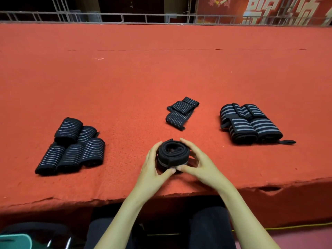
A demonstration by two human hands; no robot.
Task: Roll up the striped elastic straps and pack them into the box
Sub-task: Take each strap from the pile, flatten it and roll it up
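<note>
A: Looking at the near middle, what do the hands hold?

B: Both hold one rolled strap (173,155). It stands on its end on the red felt table (161,69), close to the near edge, so the black spiral of layers faces up. On its near side a grey band shows.

A: How is the grip?

B: The left hand (152,169) curls round the left side and the right hand (199,164) round the right side. The two thumbs meet on the near side and press on the roll.

A: And the other straps?

B: At the left lies a pile of rolls (71,148), black with thin pale stripes, one on top of the others. Farther than the hands, a little to the right, a folded strap (181,112) with the same thin stripes lies loose, not rolled. At the right are the broad-striped rolls (251,123), with wider grey stripes, touching each other; a black tab (287,141) sticks out at their near right.

A: Behind the table?

B: A metal railing (125,17) and, far right, a red banner (269,9) with white characters.
</note>
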